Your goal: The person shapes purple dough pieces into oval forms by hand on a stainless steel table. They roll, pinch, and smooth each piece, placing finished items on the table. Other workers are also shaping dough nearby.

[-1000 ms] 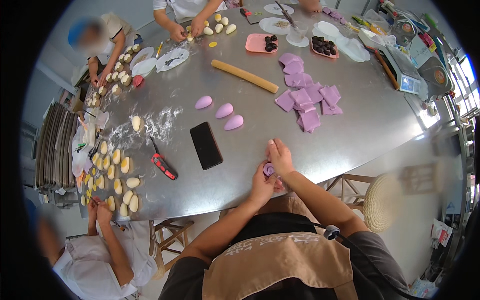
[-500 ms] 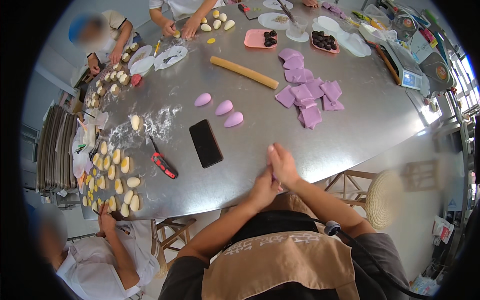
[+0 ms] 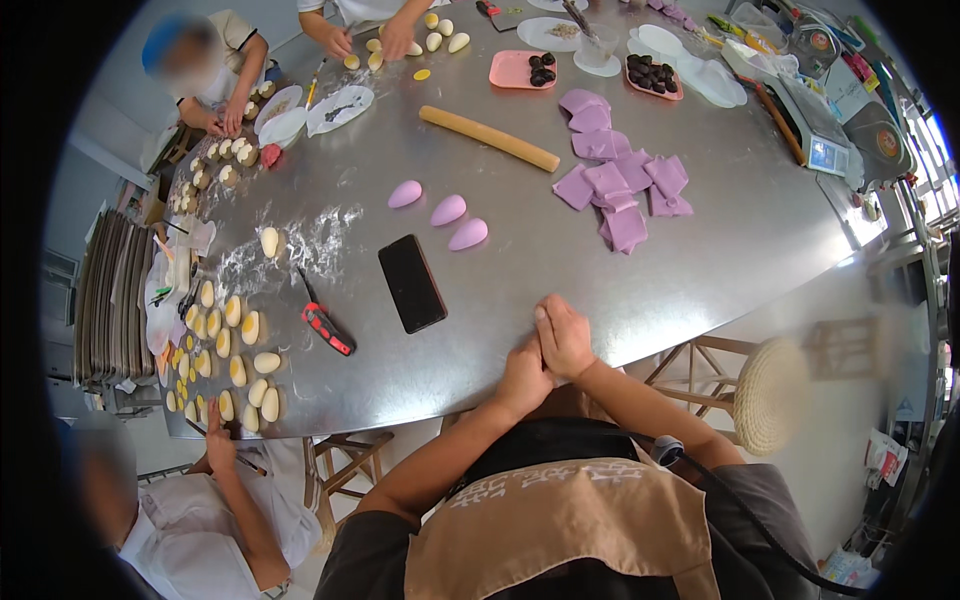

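Observation:
My left hand (image 3: 524, 380) and my right hand (image 3: 567, 342) are pressed together, palm to palm, above the near edge of the steel table. Their fingers are closed; whatever lies between the palms is hidden. Ahead and to the left rest three smooth purple egg-shaped dough pieces (image 3: 449, 210). A black phone (image 3: 412, 284) lies flat nearer to me, left of my hands. Farther off to the right is a loose, overlapping pile of purple dough squares (image 3: 606, 180). A wooden rolling pin (image 3: 489, 139) lies slantwise beyond the egg shapes.
A red-and-black utility knife (image 3: 328, 328) lies left of the phone. Cream egg shapes with yellow patches (image 3: 233, 312) cover the table's left end. Two pink trays (image 3: 508, 70) hold dark balls at the back. A scale (image 3: 812, 132) stands far right. Co-workers' hands (image 3: 220, 443) work around the table.
My hands have shifted against each other, the right sliding slightly back and closing over the left. The sliver of purple between them no longer shows. Co-workers' hands at left and back have moved.

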